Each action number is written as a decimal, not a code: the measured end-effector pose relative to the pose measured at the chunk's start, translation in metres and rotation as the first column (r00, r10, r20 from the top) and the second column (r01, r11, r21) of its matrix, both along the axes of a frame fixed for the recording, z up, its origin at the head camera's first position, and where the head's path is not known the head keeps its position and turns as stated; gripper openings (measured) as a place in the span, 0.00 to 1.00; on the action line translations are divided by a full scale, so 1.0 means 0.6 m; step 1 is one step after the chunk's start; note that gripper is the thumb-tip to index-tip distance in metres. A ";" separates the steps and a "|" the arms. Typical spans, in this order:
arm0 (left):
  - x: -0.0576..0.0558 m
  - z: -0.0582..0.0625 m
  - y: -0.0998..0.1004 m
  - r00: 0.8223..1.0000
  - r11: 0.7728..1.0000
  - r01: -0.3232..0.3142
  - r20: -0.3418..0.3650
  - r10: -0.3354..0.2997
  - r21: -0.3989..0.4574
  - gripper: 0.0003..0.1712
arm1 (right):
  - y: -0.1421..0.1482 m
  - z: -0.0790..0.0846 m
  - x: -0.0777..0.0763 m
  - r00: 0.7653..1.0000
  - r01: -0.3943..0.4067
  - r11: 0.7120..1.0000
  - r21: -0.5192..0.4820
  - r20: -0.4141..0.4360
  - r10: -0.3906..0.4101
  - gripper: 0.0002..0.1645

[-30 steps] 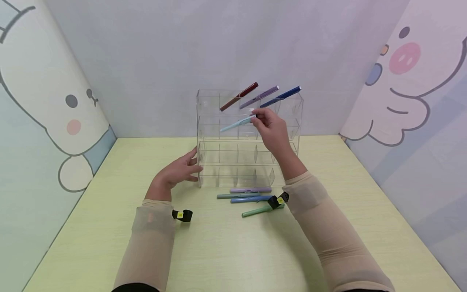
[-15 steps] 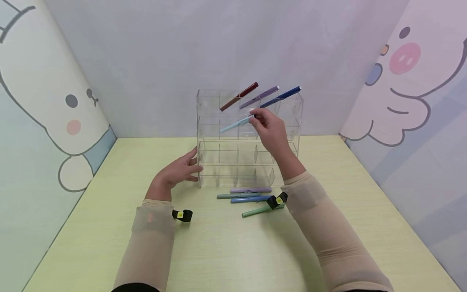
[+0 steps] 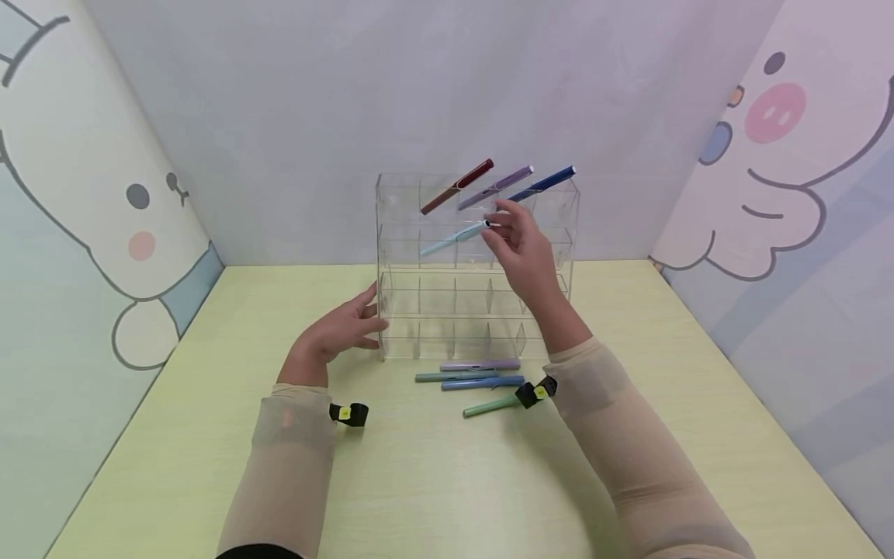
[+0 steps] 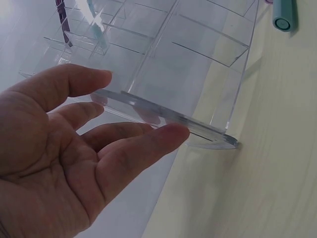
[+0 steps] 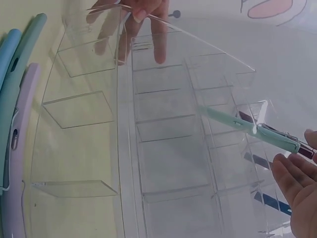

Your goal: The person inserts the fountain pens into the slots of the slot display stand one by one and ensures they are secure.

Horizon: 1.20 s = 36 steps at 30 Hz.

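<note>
A clear acrylic pen rack (image 3: 436,295) with stepped rows of compartments stands on the table. My left hand (image 3: 340,326) touches its left side panel with spread fingers, and the fingertips (image 4: 173,135) lie against the panel. A light blue pen (image 3: 454,237) leans in the second row from the top, tilted up to the right. Just right of its upper end is my right hand (image 3: 527,252), its thumb and fingers parted and off the pen. In the top row lean a dark red pen (image 3: 457,186), a purple pen (image 3: 496,188) and a dark blue pen (image 3: 541,185).
In front of the rack lie a lilac pen (image 3: 479,365), a grey-green pen (image 3: 455,376), a blue pen (image 3: 482,383) and a green pen (image 3: 490,406), the last partly behind the right wrist camera (image 3: 536,392). A pale curtain (image 3: 300,116) hangs behind the table.
My right thumb and fingers have parted from the light blue pen, which stays leaning in the rack. The right hand has shifted slightly right. The left hand has not moved.
</note>
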<state>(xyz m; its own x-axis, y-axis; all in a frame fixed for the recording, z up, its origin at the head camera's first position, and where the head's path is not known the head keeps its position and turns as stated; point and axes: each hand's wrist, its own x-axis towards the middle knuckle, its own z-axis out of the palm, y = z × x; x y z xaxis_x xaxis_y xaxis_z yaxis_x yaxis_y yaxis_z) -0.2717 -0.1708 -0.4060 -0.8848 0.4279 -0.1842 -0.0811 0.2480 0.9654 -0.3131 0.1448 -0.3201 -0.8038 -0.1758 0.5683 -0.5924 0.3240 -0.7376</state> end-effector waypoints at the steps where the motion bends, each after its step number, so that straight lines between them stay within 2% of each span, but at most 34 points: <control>1: 0.000 0.000 0.000 1.000 1.000 0.003 -0.001 -0.003 0.001 0.47 | 0.001 0.001 0.004 1.000 0.000 1.000 -0.019 -0.003 0.000 0.30; 8: 0.000 0.000 0.001 1.000 1.000 0.003 0.001 -0.003 0.005 0.47 | 0.019 0.029 0.059 0.999 -0.007 0.992 -0.128 -0.038 0.002 0.27; 10: 0.000 0.000 0.000 1.000 1.000 0.005 -0.002 -0.005 0.009 0.47 | 0.030 0.027 0.064 0.998 -0.012 0.990 -0.143 -0.056 0.004 0.26; 13: 0.000 0.000 -0.002 1.000 1.000 0.003 -0.002 -0.003 0.016 0.47 | 0.046 0.022 0.072 0.998 -0.015 0.986 -0.168 -0.067 0.004 0.26; 17: -0.001 0.000 -0.006 1.000 1.000 0.002 0.006 -0.002 0.016 0.47 | 0.070 0.002 0.070 0.997 -0.014 0.978 -0.208 -0.074 -0.001 0.27; 23: -0.002 0.001 -0.005 1.000 1.000 0.007 0.024 -0.008 0.017 0.48 | 0.104 -0.021 0.075 0.995 0.005 0.979 -0.202 -0.097 -0.025 0.28; 30: -0.005 -0.001 -0.004 1.000 1.000 0.017 0.016 -0.017 0.015 0.47 | 0.133 -0.031 0.088 0.996 -0.003 0.960 -0.281 -0.086 -0.022 0.28; 36: -0.009 -0.004 -0.005 1.000 1.000 0.013 0.009 -0.014 0.012 0.47 | 0.144 -0.030 0.094 0.998 0.016 0.970 -0.244 -0.050 -0.029 0.28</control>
